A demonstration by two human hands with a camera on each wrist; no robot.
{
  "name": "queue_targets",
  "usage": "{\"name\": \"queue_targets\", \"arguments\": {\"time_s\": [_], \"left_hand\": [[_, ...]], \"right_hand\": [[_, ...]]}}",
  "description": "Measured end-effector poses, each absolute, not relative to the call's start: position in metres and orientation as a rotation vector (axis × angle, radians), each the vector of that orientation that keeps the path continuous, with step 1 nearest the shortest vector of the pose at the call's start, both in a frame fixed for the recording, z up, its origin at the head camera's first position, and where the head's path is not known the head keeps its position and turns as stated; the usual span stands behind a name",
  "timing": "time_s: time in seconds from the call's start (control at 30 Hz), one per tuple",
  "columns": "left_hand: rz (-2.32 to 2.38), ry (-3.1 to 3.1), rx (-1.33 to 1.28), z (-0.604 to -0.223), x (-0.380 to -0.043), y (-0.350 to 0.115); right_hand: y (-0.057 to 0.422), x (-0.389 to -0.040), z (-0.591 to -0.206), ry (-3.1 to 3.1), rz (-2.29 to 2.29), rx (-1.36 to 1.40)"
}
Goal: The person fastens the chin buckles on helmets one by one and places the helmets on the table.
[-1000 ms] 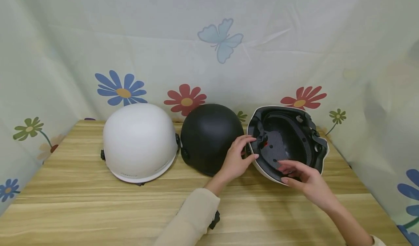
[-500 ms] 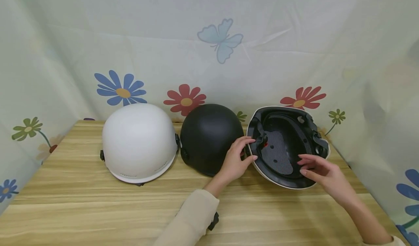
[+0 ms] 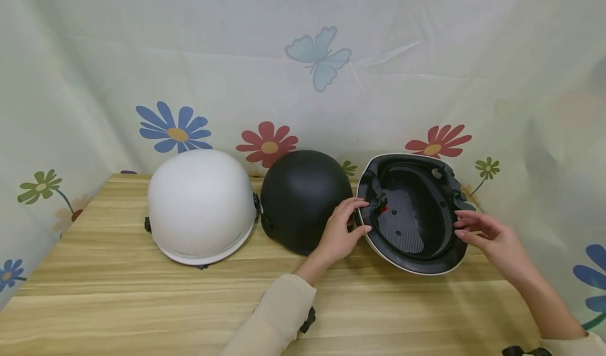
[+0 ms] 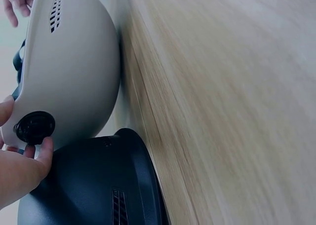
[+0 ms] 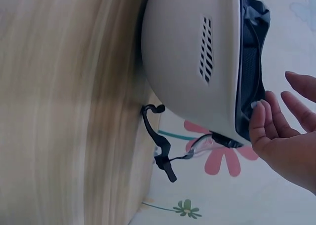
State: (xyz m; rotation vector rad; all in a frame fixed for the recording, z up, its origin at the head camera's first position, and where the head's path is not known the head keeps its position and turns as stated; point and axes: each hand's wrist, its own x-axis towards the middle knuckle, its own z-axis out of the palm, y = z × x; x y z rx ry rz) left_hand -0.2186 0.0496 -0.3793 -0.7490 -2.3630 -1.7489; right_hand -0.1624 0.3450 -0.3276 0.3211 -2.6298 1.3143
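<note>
Left hand [image 3: 337,231]: is gripping the left edge of the upturned white helmet [image 3: 400,222], thumb and fingers bending round the rim; in the left wrist view a fingertip is touching the round black knob [image 4: 34,128].
Right hand [image 3: 499,251]: is reaching to the opposite edge, its fingers loosely bent and a little apart; whether the fingertips are pressing on the lining there, I cannot tell.
Upturned white helmet: is lying at the right end of the row, tilting so that its black hollow is facing up and toward the person.
Red piece [image 3: 383,209]: is showing inside, near the left rim.
Black strap [image 5: 160,146]: is dangling outside the shell in the right wrist view.
Black helmet [image 3: 305,198]: is sitting dome up in the middle, just beside the left hand.
Second white helmet [image 3: 201,203]: is resting dome up at the left end.
Sleeves [image 3: 279,308]: are covering both forearms in beige, a black object [image 3: 307,320] showing beside the left one.
Wooden table [image 3: 142,303]: is bearing all three helmets.
Backdrop [image 3: 213,82]: is hanging behind, displaying flowers and a butterfly.
</note>
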Motion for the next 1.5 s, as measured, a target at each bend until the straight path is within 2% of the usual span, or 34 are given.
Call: {"name": "queue_targets", "arguments": {"time_s": [0.83,1.5], "left_hand": [[-1.704,-2.383,-0.751,-0.379,-0.220,0.049],[-1.695,-2.377,-0.775,-0.379,-0.219,0.049]], "right_hand": [[0.381,-0.188,-0.303,-2.785,1.091,0.251],[0.405,-0.210,-0.311,-2.921,1.078,0.466]]}}
